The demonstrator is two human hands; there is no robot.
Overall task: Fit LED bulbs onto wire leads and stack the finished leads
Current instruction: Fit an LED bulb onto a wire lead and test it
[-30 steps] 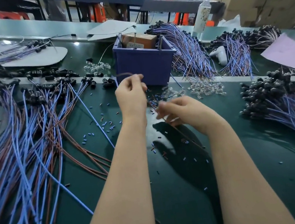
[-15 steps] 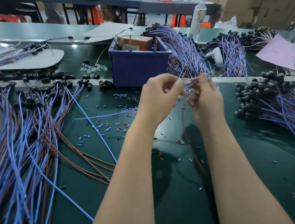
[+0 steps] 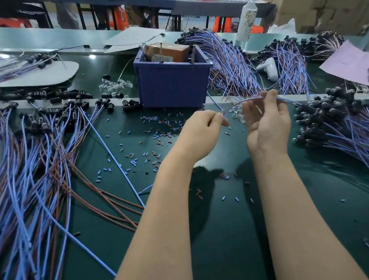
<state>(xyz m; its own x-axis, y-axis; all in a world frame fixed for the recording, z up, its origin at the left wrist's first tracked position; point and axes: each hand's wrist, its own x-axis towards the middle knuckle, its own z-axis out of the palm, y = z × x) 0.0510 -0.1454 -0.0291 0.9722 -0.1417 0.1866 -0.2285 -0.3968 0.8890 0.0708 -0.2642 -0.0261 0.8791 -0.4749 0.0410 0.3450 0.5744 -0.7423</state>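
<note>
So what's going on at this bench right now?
A person holds one blue wire lead above the green bench. The left hand pinches its end and the right hand pinches it further along. Whether a bulb is fitted yet is too small to tell. Clear LED bulbs lie just behind the hands. A pile of black-capped leads lies to the right, and loose blue and brown leads are spread out on the left.
</note>
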